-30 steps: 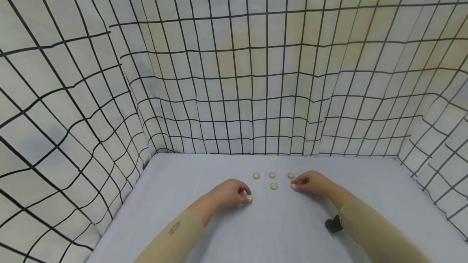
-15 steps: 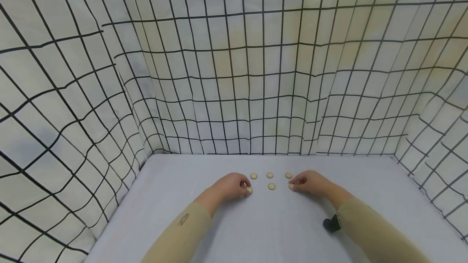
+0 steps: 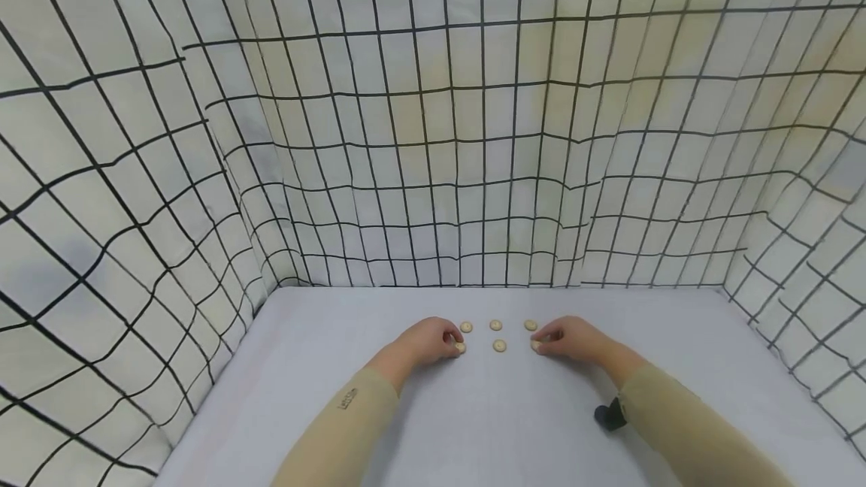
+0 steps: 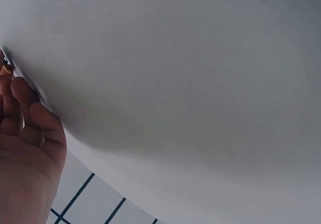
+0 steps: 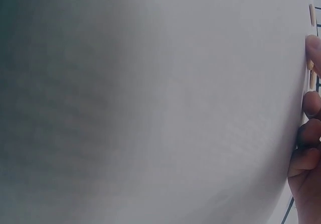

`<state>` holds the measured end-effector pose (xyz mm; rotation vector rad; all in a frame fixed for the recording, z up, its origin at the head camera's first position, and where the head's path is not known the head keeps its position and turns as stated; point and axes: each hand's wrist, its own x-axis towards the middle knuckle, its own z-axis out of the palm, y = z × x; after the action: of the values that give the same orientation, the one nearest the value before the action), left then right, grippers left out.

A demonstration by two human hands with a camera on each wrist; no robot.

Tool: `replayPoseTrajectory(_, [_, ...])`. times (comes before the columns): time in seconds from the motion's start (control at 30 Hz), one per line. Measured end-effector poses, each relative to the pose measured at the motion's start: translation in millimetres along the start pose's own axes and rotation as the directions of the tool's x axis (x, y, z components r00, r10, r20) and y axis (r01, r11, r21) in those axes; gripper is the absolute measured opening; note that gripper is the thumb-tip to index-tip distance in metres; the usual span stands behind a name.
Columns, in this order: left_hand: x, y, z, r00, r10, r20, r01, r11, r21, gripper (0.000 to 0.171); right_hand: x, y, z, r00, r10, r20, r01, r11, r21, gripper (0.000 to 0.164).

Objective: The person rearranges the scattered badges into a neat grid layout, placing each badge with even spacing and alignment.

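Observation:
In the head view, my left hand (image 3: 430,341) pinches a small, round, beige button-like disc (image 3: 461,348) between thumb and fingers, low on the white tabletop. To the right, my right hand (image 3: 573,339) pinches a similar disc (image 3: 536,346), partly hidden by the fingertips. Three discs lie farther back in a row: a left disc (image 3: 466,327), a middle disc (image 3: 496,325) and a right disc (image 3: 531,325). A nearer disc (image 3: 499,346) lies between the two hands. Curled fingers of the left hand (image 4: 30,133) and right hand (image 5: 310,133) show at the wrist views' edges.
The white tabletop (image 3: 487,427) extends all round the hands. White walls with a black grid (image 3: 440,134) stand behind it and at both sides. A small black object (image 3: 611,415) sits at the right sleeve's cuff.
My left hand has moved away from me with its disc, up to the level of the nearer disc. The right hand keeps its place by the discs. The head view has shifted slightly.

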<state>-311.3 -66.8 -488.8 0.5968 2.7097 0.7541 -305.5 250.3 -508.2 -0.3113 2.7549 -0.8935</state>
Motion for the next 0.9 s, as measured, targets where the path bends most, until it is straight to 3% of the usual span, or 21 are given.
replayPoseTrajectory(0.17, [-3.6, -0.3, 0.1, 1.000, -0.005, -0.009, 0.005, 1.000, -0.001, 0.017, 2.5, 2.0, 2.4, 1.000, -0.015, 0.007, 0.015, 1.000, -0.002, 0.024])
replayPoseTrajectory(0.53, [2.5, -3.6, 4.0, 0.999, -0.024, -0.045, 0.025, 1.000, 0.018, 0.028, 1.9, 5.5, 0.7, 1.000, 0.001, -0.012, -0.001, 1.000, -0.012, 0.023])
replayPoseTrajectory(0.9, [3.8, -5.2, 4.3, 0.999, -0.025, -0.038, 0.026, 0.999, 0.024, 0.022, 2.3, 6.2, 0.0, 1.000, 0.005, 0.002, -0.005, 1.000, 0.014, 0.028])
